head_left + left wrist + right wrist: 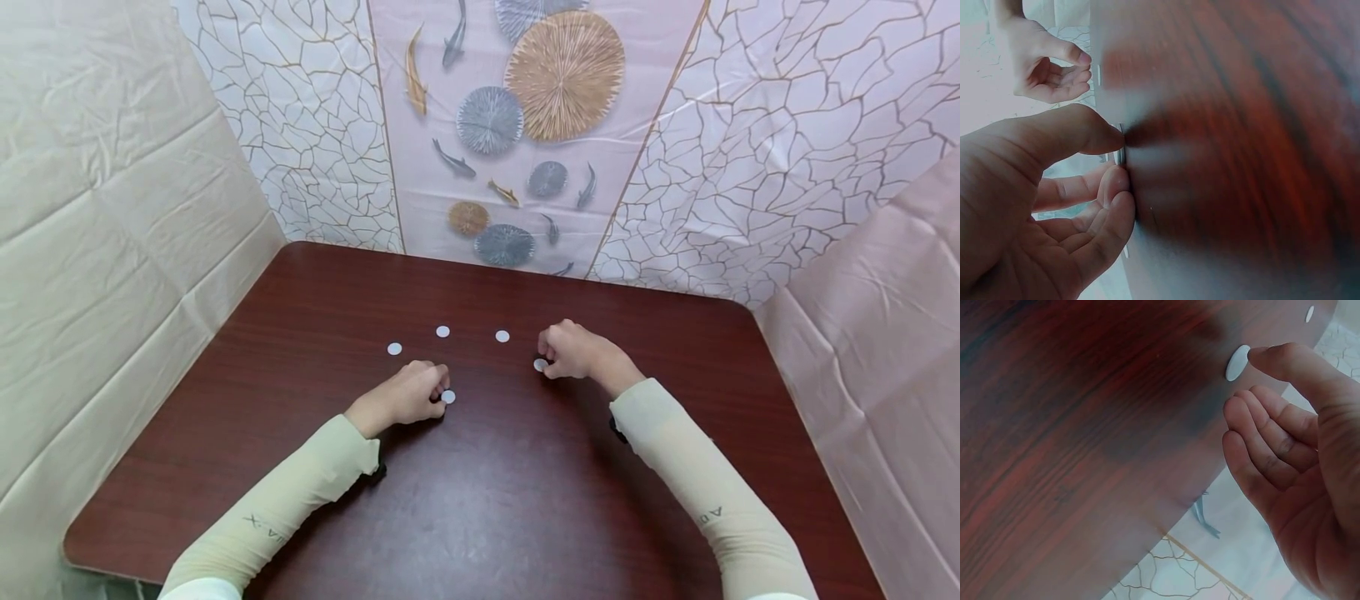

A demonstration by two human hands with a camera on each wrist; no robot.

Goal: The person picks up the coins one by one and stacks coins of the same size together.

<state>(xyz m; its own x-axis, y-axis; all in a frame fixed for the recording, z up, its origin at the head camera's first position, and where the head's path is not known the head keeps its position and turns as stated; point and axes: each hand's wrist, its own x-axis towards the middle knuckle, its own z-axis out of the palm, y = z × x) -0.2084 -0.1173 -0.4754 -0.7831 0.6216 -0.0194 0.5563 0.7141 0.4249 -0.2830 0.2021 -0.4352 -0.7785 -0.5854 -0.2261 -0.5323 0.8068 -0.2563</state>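
Several small flat white discs lie on the dark red-brown table. My left hand [407,393] is low at the tabletop, its thumb and curled fingers about a white disc [448,397]. In the left wrist view that disc [1121,145] appears nearly edge-on between thumb tip and fingertips. Farther right, my right hand [577,350] is over another white disc [541,365]. The right wrist view has the thumb tip right at the rim of this disc [1238,363], while the other fingers are loosely bent and a little apart from it.
Beyond the hands, three more discs, a left one [394,348], a middle one [442,332] and a right one [502,336], lie in a shallow arc. The wooden table [465,517] has rounded corners. Patterned cloth [487,183] hangs behind it, with pale cloth at both sides.
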